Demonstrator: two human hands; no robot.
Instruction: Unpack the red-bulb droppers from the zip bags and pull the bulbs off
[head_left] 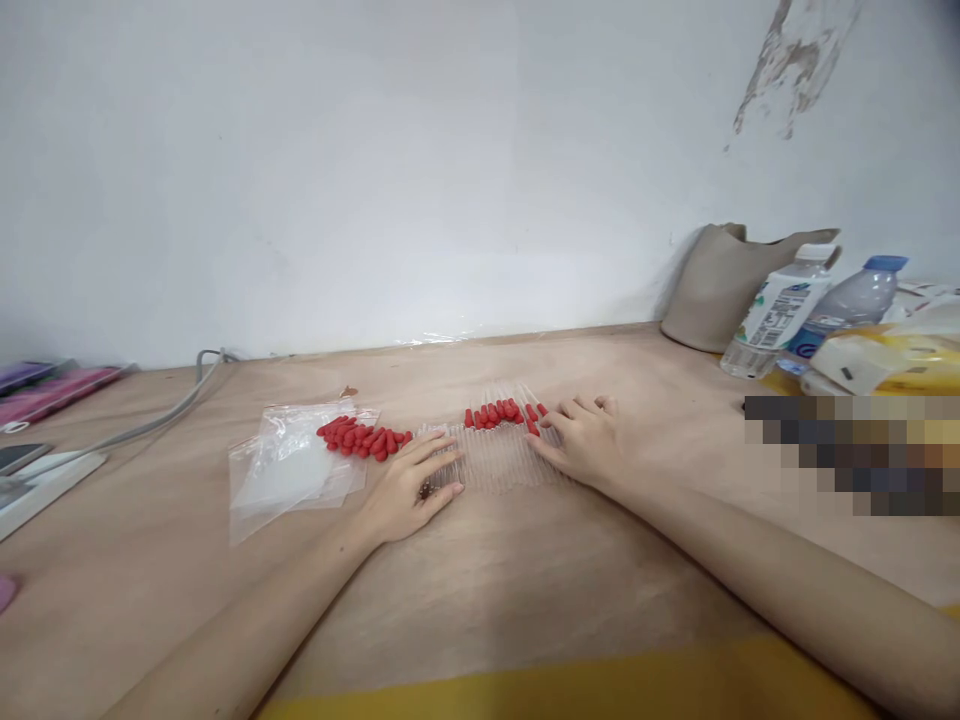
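Note:
Thin clear tubes (495,465) lie side by side on the table, and several red rubber bulbs (491,412) sit along their far ends, like glass droppers. My left hand (412,485) rests over the left end of this row with its fingers stretched and apart. Beside its fingertips a heap of loose red bulbs (360,438) lies partly on clear plastic bags (289,470). At the right end of the row, my right hand (585,440) has its thumb and forefinger closed about a red bulb (533,427); its other fingers are curled. The hand hides part of the tubes there.
At the back right stand a grey-beige container (709,285), a white-capped bottle (776,315) and a blue-capped bottle (855,300), near a yellow-and-white package (877,360). A grey cable (161,415) crosses the left side, near pink packets (56,395). A wall bounds the far edge.

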